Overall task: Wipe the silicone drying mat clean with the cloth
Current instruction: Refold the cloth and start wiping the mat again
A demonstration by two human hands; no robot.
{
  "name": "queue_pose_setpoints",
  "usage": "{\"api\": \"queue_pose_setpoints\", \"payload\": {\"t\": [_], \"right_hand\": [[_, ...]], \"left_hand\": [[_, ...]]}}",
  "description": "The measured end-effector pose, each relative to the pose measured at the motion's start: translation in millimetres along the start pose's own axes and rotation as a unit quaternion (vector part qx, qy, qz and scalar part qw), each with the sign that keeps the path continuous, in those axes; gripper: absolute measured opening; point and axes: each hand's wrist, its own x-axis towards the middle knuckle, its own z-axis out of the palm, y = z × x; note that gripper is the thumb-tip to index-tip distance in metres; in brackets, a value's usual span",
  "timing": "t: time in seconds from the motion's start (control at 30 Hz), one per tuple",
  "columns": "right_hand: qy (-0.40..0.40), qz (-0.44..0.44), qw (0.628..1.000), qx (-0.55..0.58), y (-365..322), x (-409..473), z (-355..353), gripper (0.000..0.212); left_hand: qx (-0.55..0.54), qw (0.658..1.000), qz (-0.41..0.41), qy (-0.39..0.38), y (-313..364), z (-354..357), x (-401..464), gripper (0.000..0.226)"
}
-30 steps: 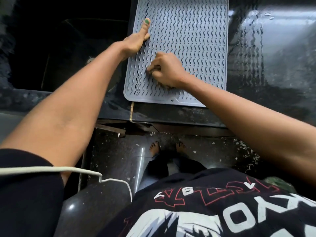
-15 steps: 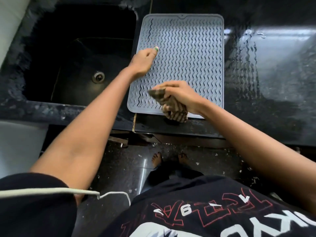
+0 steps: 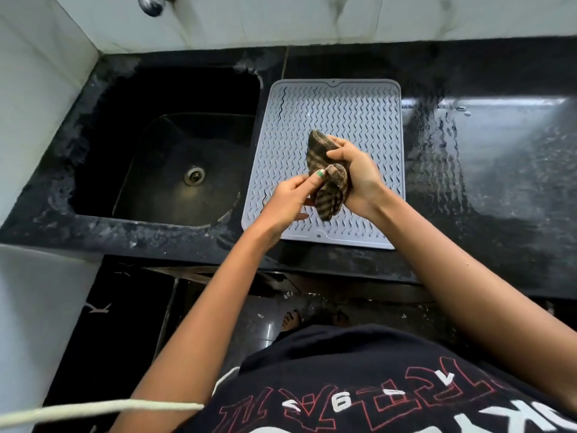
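A grey silicone drying mat point(image 3: 337, 114) with wavy ridges lies flat on the black counter, just right of the sink. Above its near half, a brown striped cloth point(image 3: 327, 179) is bunched up and held off the mat. My right hand point(image 3: 359, 176) grips the cloth from the right, fingers curled round it. My left hand point(image 3: 293, 198) pinches the cloth's left side between thumb and fingers. Both hands hide part of the mat's near middle.
A deep black sink point(image 3: 175, 164) with a metal drain point(image 3: 194, 175) lies left of the mat. The wet, glossy black counter point(image 3: 487, 170) stretches right. White tiled walls rise behind and at left, with a tap point(image 3: 151, 4) above the sink. Bare feet stand below the counter edge.
My right hand lifted the cloth off the mat and raised it. My left hand left the mat's left edge and came over to pinch the cloth. The view pulled back.
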Motion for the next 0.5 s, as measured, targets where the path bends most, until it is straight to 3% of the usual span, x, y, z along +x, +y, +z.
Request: {"api": "queue_pose_setpoints", "payload": {"t": [0.23,0.5], "right_hand": [[-0.023,-0.036,0.993,-0.114,-3.0,-1.4,7.8,0.029],[-0.080,0.023,0.977,-0.195,-7.5,-0.4,-6.4,0.038]], "left_hand": [[-0.023,0.998,0.001,0.054,4.7,-4.4,2.2,0.010],[-0.099,0.983,0.021,0.154,7.7,-17.2,4.2,0.011]]}}
